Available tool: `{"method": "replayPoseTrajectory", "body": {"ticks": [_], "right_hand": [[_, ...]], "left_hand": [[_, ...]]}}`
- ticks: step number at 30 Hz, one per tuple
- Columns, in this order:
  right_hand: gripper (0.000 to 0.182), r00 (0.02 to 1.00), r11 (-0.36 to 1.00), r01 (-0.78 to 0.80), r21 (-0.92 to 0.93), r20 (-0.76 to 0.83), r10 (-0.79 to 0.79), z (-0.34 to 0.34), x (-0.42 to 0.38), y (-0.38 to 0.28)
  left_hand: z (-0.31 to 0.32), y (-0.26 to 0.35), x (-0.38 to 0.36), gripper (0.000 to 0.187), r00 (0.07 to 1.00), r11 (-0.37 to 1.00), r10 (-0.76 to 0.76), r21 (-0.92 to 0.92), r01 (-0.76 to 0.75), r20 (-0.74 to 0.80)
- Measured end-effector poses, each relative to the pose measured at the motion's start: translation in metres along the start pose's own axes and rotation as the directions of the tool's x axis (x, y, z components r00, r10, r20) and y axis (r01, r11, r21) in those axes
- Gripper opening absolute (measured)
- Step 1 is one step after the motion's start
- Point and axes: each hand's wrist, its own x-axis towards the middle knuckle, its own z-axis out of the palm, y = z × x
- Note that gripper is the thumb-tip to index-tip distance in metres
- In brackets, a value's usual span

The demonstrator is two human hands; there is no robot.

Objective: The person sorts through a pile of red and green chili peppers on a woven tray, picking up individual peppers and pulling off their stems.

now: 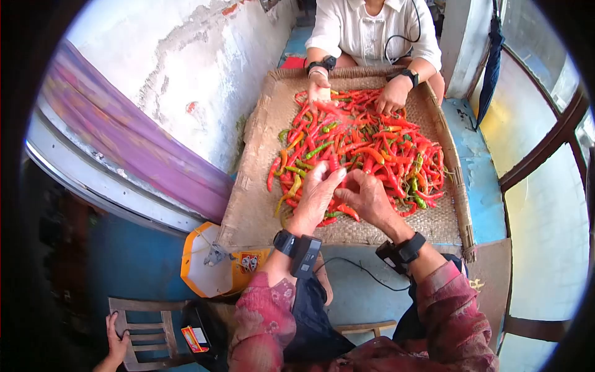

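Note:
A shallow woven tray holds a heap of mostly red chili peppers, with some green and yellow ones mixed in. Above its near half, my left hand pinches a red chili pepper between thumb and fingers. Close beside it is my right hand, its thumb and fingertips closed together near the lower end of that pepper. Whatever those right fingertips grip is too small to make out. Both hands are over the heap.
Across the tray, a person's hands reach into the peppers. An orange and white box stands at the tray's near left corner. Lower left, another hand rests on a wooden chair. A folded umbrella hangs at right.

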Motion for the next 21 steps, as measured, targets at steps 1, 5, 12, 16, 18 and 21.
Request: {"method": "replayPoseTrajectory", "body": {"ticks": [1,5,12,16,18,21], "right_hand": [[0.026,1.0,1.0,0.0,-0.013,-0.015,-0.001,0.0,0.001,-0.004],[0.013,0.996,0.996,-0.038,-0.086,-0.078,0.031,-0.018,0.012,0.0],[0.067,0.823,0.747,-0.095,-0.659,-0.473,-0.313,-0.07,0.029,0.003],[0.035,0.838,0.598,0.447,-0.665,0.078,-0.54,-0.053,0.014,0.001],[0.017,0.898,0.597,0.419,-0.684,0.212,-0.386,-0.043,0.001,0.003],[0.013,0.94,0.623,0.338,-0.706,0.22,-0.261,-0.047,-0.004,0.008]], "left_hand": [[0.008,0.008,-0.004,0.016,1.0,1.0,-0.021,-0.002,0.021,-0.015],[0.004,0.019,0.002,0.029,0.985,0.989,-0.01,0.141,0.034,-0.171],[-0.007,0.009,0.001,0.03,0.988,0.944,-0.157,0.295,0.147,0.01],[0.005,0.001,0.001,0.026,0.932,0.89,-0.202,0.454,0.048,0.299],[0.004,0.0,0.005,0.027,0.917,0.844,-0.197,0.536,-0.021,0.348],[0.001,0.003,0.004,0.027,0.916,0.809,-0.153,0.58,-0.1,0.371]]}}
